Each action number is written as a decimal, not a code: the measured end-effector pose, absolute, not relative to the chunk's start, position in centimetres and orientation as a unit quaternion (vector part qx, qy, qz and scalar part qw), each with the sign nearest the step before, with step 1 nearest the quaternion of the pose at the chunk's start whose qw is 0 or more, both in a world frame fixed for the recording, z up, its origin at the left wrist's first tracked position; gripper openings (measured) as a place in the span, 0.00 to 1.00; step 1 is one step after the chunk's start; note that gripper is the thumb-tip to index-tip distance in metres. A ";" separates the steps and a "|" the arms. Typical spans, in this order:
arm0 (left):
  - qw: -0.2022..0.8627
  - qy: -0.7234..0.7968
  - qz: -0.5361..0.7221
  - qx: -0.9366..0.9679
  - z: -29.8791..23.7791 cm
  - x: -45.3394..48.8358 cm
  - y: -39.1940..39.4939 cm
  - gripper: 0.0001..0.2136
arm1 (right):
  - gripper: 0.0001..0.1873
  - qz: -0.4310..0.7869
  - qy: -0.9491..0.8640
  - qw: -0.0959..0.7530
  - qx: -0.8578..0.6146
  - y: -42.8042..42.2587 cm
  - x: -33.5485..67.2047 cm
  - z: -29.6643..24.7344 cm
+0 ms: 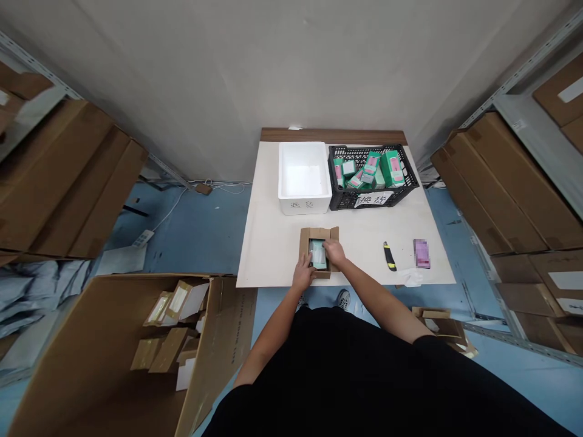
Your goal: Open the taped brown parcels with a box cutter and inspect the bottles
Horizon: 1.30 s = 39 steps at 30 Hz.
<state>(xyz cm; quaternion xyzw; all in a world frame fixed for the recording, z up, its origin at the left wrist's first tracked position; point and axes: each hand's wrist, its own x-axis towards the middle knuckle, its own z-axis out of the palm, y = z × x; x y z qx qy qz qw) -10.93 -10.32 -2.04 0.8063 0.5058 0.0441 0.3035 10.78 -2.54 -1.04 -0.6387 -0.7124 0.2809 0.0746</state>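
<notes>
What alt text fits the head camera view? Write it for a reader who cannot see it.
A person's left hand and right hand reach into a small open cardboard box holding a green packet on a white table. Behind it stand a white foam box and a black crate of green boxes; a utility knife lies to the right.

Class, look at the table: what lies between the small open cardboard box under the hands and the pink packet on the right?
In the head view, a yellow-and-black utility knife lies between the small cardboard box and the pink packet.
</notes>
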 end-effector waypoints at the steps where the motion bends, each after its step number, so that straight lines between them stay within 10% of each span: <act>1: 0.298 0.515 0.046 0.803 -2.1 -10.7 -10.5 0.09 | 0.14 0.305 -0.716 0.057 -0.625 -2.1 10.3 -1.0; 14: 0.259 0.559 0.072 0.784 -3.3 -12.4 -10.2 0.12 | 0.49 0.316 -0.730 0.049 -0.604 4.2 9.3 -0.4; 21: 0.192 0.596 0.092 0.774 -4.3 -15.8 -10.4 0.11 | 0.40 0.270 -0.752 0.086 -0.595 5.0 3.4 0.9; 29: 0.181 0.582 0.078 0.789 -4.1 -17.0 -9.8 0.09 | 0.20 0.255 -0.697 -0.121 -0.659 1.1 -1.9 1.1; 39: 0.220 0.564 0.086 0.791 -3.8 -17.0 -9.8 0.07 | 0.39 0.245 -0.656 -0.136 -0.701 1.0 -3.3 0.3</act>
